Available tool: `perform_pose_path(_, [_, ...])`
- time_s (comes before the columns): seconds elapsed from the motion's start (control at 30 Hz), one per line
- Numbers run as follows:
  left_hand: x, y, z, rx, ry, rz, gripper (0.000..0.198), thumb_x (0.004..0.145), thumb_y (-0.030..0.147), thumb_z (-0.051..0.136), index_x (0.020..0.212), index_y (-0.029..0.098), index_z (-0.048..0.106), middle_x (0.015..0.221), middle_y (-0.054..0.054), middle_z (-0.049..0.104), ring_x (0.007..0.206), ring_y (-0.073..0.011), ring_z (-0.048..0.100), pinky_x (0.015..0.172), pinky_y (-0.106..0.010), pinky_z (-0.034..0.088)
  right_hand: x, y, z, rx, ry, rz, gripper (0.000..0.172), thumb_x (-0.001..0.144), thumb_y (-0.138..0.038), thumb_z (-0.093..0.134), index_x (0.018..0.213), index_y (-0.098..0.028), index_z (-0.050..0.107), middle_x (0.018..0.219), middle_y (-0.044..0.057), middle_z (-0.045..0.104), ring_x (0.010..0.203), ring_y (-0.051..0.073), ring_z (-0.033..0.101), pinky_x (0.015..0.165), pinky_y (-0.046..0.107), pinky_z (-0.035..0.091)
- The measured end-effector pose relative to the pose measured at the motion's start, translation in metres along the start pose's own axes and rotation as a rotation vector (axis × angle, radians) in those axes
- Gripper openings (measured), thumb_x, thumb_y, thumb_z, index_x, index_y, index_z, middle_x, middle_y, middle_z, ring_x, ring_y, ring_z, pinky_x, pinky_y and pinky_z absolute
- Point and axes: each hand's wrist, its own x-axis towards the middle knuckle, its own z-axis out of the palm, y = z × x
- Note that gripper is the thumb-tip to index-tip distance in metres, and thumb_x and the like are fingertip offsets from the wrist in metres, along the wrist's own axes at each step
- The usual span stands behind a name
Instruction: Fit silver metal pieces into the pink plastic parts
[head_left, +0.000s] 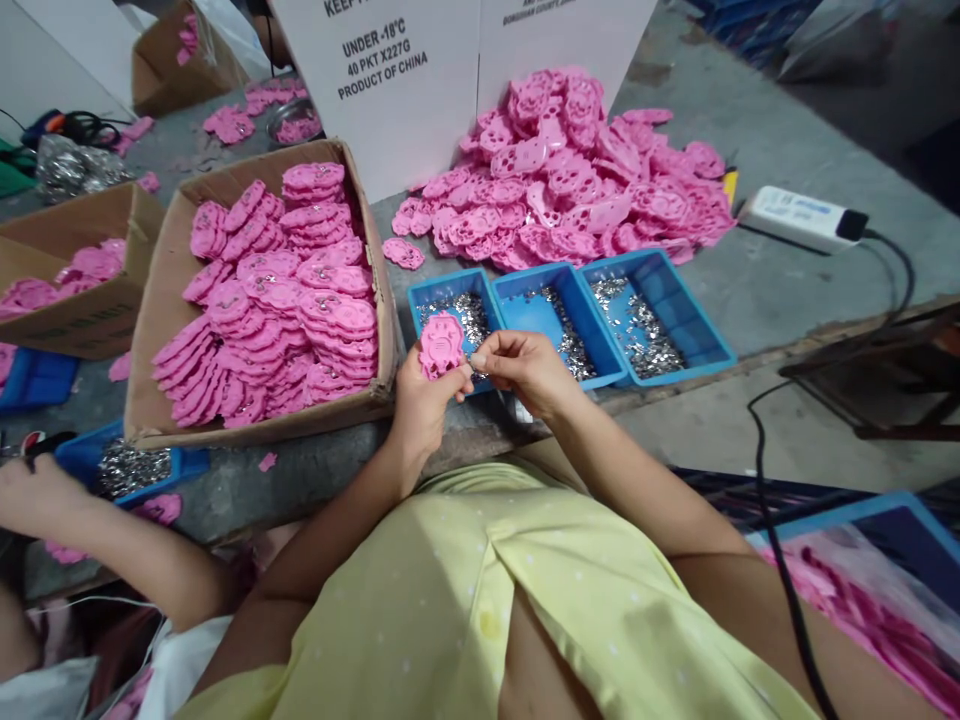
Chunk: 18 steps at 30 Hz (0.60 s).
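Observation:
Between its thumb and fingers my left hand (426,400) grips a pink plastic piece (442,343) with a raised face-like pattern. My right hand (529,370) is closed in a pinch close to that piece's lower right edge; the tiny thing at its fingertips is too small to name. Just beyond both hands stand three blue trays holding small shiny metal parts: a left tray (421,288), a middle tray (529,312) and a right tray (679,305).
A cardboard box (259,435) of stacked pink pieces stands left. Behind the trays lies a pink heap (570,180) against a white carton (405,110). A white power strip (799,218) with a black cable sits right. Another person's hand (37,495) works at far left.

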Motion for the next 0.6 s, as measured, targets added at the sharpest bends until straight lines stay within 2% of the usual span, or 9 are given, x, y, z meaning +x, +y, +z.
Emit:
perform_pose_path(0.07, [0.0, 0.003, 0.0, -0.114, -0.064, -0.108, 0.039, 0.067, 0.033, 0.085, 0.094, 0.02, 0.06, 0.075, 0.003, 0.068, 0.056, -0.0108, 0.06, 0.051, -0.023, 0.042, 0.002, 0.0, -0.004, -0.005, 0.054, -0.053, 0.053, 0.055, -0.06, 0.101, 0.066, -0.019, 0.069, 0.062, -0.001, 0.061, 0.052, 0.008, 0.039, 0.05, 0.027, 0.029])
perform_pose_path(0.13, [0.002, 0.004, -0.001, -0.214, -0.126, -0.23, 0.038, 0.078, 0.045, 0.078, 0.099, 0.019, 0.062, 0.08, -0.002, 0.071, 0.059, -0.014, 0.064, 0.05, -0.025, 0.042, 0.002, -0.001, -0.008, -0.007, 0.119, -0.129, 0.048, 0.055, -0.058, 0.101, 0.065, -0.02, 0.072, 0.075, 0.002, 0.067, 0.062, 0.012, 0.049, 0.055, 0.029, 0.037])
perform_pose_path(0.23, [0.004, 0.002, -0.001, -0.285, -0.155, -0.311, 0.035, 0.091, 0.049, 0.067, 0.101, 0.016, 0.066, 0.086, -0.006, 0.074, 0.065, -0.017, 0.067, 0.053, -0.027, 0.046, 0.001, -0.002, -0.01, -0.037, 0.184, -0.22, 0.041, 0.056, -0.053, 0.101, 0.063, -0.023, 0.075, 0.09, 0.006, 0.07, 0.091, 0.022, 0.063, 0.072, 0.034, 0.051])
perform_pose_path(0.33, [0.003, 0.0, -0.001, -0.32, -0.154, -0.277, 0.027, 0.092, 0.042, 0.072, 0.104, 0.019, 0.068, 0.1, -0.007, 0.077, 0.085, -0.0199, 0.073, 0.071, -0.031, 0.058, -0.001, 0.001, -0.008, -0.048, 0.198, -0.202, 0.038, 0.059, -0.053, 0.099, 0.064, -0.024, 0.077, 0.1, 0.009, 0.071, 0.116, 0.029, 0.063, 0.089, 0.04, 0.055])
perform_pose_path(0.43, [0.0, -0.003, -0.001, -0.335, -0.211, -0.229, 0.028, 0.09, 0.036, 0.078, 0.113, 0.023, 0.068, 0.119, -0.006, 0.076, 0.11, -0.0211, 0.071, 0.093, -0.039, 0.061, -0.004, 0.004, -0.005, -0.047, 0.219, -0.224, 0.035, 0.063, -0.05, 0.098, 0.064, -0.022, 0.077, 0.1, 0.01, 0.072, 0.125, 0.032, 0.061, 0.105, 0.047, 0.051])
perform_pose_path(0.5, [-0.002, -0.004, -0.002, -0.33, -0.278, -0.207, 0.039, 0.087, 0.035, 0.082, 0.122, 0.027, 0.068, 0.128, -0.006, 0.074, 0.119, -0.0217, 0.069, 0.102, -0.042, 0.059, -0.005, 0.005, -0.003, -0.055, 0.218, -0.269, 0.031, 0.066, -0.047, 0.096, 0.064, -0.022, 0.077, 0.097, 0.009, 0.072, 0.128, 0.032, 0.06, 0.113, 0.05, 0.046])
perform_pose_path(0.6, [-0.003, -0.007, -0.005, -0.308, -0.335, -0.168, 0.062, 0.078, 0.035, 0.091, 0.134, 0.031, 0.064, 0.137, -0.007, 0.071, 0.13, -0.0236, 0.066, 0.11, -0.045, 0.056, -0.008, 0.004, -0.002, -0.056, 0.21, -0.308, 0.028, 0.07, -0.044, 0.094, 0.065, -0.022, 0.077, 0.099, 0.009, 0.073, 0.131, 0.032, 0.058, 0.116, 0.051, 0.043])
